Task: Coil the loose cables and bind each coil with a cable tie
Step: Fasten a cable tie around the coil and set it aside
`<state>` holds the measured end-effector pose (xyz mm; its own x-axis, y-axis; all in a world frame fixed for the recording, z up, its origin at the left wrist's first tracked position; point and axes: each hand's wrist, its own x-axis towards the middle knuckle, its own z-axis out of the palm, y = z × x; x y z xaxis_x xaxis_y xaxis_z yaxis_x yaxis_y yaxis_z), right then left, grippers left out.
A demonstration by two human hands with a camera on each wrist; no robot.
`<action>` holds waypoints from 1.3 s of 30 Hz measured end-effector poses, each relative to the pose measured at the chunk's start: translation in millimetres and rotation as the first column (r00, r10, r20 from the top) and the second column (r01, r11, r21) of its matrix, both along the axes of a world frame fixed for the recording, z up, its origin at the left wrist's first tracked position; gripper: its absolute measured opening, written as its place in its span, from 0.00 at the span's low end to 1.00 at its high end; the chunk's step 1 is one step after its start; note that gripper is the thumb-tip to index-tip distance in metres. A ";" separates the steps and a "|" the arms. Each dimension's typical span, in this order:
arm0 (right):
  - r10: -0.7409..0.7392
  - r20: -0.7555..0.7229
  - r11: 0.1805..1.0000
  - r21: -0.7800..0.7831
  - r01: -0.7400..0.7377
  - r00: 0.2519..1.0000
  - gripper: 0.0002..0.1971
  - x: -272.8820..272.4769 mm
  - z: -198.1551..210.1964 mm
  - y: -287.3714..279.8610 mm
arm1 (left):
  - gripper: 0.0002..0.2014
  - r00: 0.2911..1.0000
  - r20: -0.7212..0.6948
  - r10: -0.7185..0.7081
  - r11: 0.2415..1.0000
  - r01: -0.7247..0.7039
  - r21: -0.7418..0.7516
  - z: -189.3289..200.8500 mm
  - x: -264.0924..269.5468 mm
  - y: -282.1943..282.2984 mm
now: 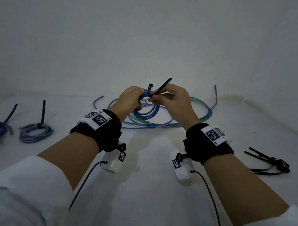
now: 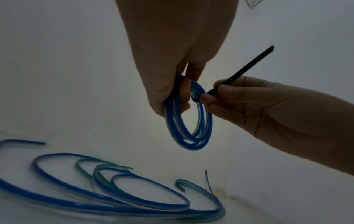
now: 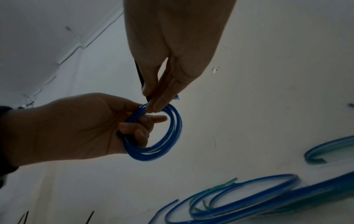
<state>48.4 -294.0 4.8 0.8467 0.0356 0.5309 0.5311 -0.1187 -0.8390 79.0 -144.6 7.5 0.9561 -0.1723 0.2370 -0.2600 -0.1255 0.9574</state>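
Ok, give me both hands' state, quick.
Left hand: grips the blue coil.
Right hand: pinches the black tie at the coil.

A bare, white-covered work surface set against a plain white wall; the kind of building cannot be told.

White sheeting (image 1: 139,194) covers the surface and meets the scuffed wall (image 1: 116,26) at 12 o'clock. Loose blue and green cables (image 1: 161,125) sprawl near the centre, tied coils (image 1: 36,131) lie at 9 o'clock, and spare black cable ties (image 1: 270,162) at 3 o'clock.
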 end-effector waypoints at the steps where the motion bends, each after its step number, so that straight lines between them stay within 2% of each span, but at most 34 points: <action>1: 0.002 0.000 1.000 0.008 -0.002 1.000 0.05 2.8 -2.0 3.2 | 0.08 1.000 0.018 -0.007 0.998 0.006 0.057 -0.5 1.8 3.9; 3: 0.007 -0.003 1.000 0.012 -0.006 1.000 0.04 8.0 -5.0 8.9 | 0.09 0.999 0.037 -0.011 0.995 0.007 0.097 -2.7 5.9 9.2; 6: 0.028 -0.023 0.999 0.023 -0.027 0.999 0.02 15.3 -6.3 15.6 | 0.09 0.999 0.041 0.011 0.999 -0.013 0.048 -6.8 13.4 14.6; 11: 0.125 -0.051 0.989 0.088 -0.120 0.991 0.09 21.5 -1.9 21.3 | 0.08 0.995 0.079 0.068 0.997 -0.072 0.039 -12.5 24.6 18.1; 16: 0.100 -0.041 0.981 0.170 -0.092 0.994 0.04 28.8 -3.0 27.5 | 0.06 0.969 0.226 0.096 0.989 -0.119 0.092 -13.1 29.7 20.9; 19: 0.091 -0.082 0.978 0.194 -0.074 0.992 0.03 31.5 -2.3 27.2 | 0.04 0.950 0.300 0.093 0.980 -0.140 0.139 -12.8 29.5 22.9; 24: 0.124 -0.149 0.972 0.218 -0.089 0.981 0.11 34.9 -3.8 26.6 | 0.04 0.929 0.348 0.126 0.966 -0.194 0.169 -15.9 32.0 27.6; 29: 0.200 -0.244 0.945 0.303 -0.121 0.949 0.05 36.1 -1.2 27.7 | 0.03 0.907 0.385 0.169 0.954 -0.248 0.166 -15.8 31.4 39.6; 33: 0.130 -0.302 0.980 0.183 -0.076 0.944 0.10 35.8 -3.3 29.9 | 0.04 0.879 0.456 0.143 0.940 -0.264 0.215 -16.0 23.7 42.3; 39: 0.074 -0.299 0.997 0.048 -0.062 0.951 0.10 35.1 -2.5 28.3 | 0.05 0.867 0.478 0.139 0.940 -0.268 0.211 -18.4 20.6 45.0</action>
<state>83.5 -265.7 2.3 0.9634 0.0836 0.2548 0.2599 -0.0565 -0.9640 99.7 -99.5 -10.9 0.7756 -0.1024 0.6228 -0.5940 -0.4520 0.6654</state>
